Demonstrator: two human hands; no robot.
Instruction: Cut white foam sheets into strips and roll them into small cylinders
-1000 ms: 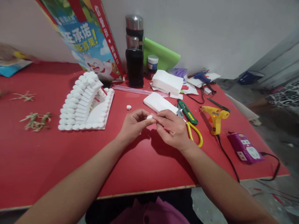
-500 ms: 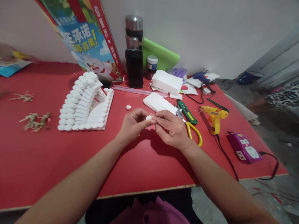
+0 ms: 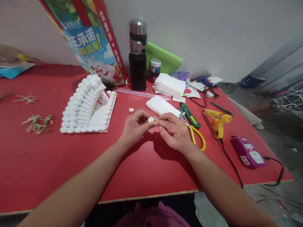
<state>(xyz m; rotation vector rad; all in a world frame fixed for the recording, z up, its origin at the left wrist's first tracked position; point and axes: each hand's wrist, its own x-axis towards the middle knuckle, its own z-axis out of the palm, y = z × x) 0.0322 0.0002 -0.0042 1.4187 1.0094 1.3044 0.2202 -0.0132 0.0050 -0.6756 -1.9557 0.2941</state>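
Observation:
Between the fingertips of my left hand (image 3: 136, 125) is a small round white piece (image 3: 151, 119), perhaps foam. My right hand (image 3: 174, 130) meets it from the other side, its thumb and fingers pinched together at the piece's edge; whether they grip the piece itself is partly hidden. Just beyond my left hand a similar small white piece (image 3: 131, 110) lies on the red table (image 3: 142, 170). To the left stands a white stepped model (image 3: 82, 107), its curved wall and base edge lined with rounded white pieces.
Right of my hands lie yellow-handled scissors (image 3: 197, 137), a green utility knife (image 3: 190, 115), a yellow glue gun (image 3: 218, 121) and a purple power strip (image 3: 248, 152). White sheets (image 3: 162, 106), a black phone (image 3: 137, 72) and a steel flask (image 3: 138, 28) sit behind. Dried-grass figures (image 3: 38, 123) lie far left.
The camera view has shifted slightly, so everything sits a little lower and to the right. Both hands keep nearly the same pose around the white piece, which now shows its flat round face more.

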